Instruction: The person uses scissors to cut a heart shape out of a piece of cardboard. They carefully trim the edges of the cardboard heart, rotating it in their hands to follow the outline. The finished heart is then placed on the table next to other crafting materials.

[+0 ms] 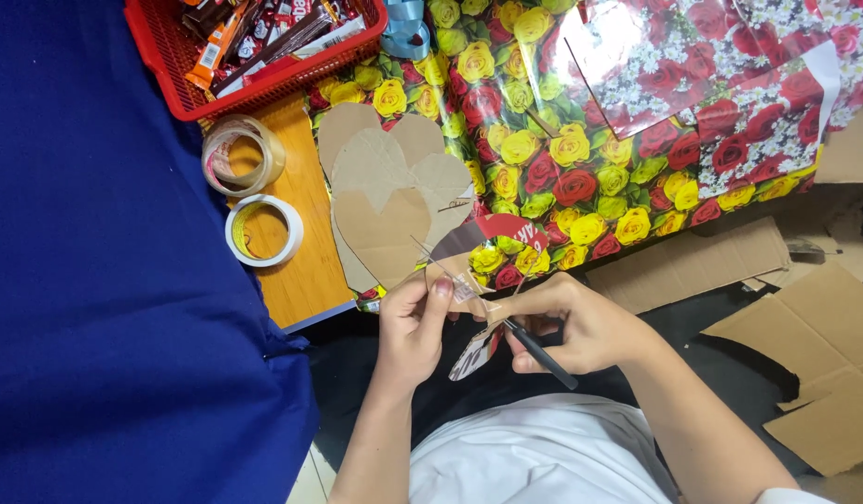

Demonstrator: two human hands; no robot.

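My left hand [411, 322] pinches a small cardboard piece [461, 280] with a strip of clear tape on it, just in front of the table edge. My right hand [581, 322] grips a thin black-handled tool [543, 357] whose tip points at that piece; whether it is a knife or a pen I cannot tell. A small printed scrap [475, 353] hangs below between the hands. Several cardboard heart cut-outs [389, 201] lie stacked on the table just above my hands.
Rose-print wrapping paper [562, 159] covers the wooden table [301, 252]. Two tape rolls [263, 231] lie at left beside a red basket [170, 70] of snack bars. A blue ribbon [405, 28] sits at the top. Blue cloth [105, 280] fills the left; cardboard offcuts [823, 364] lie on the floor at right.
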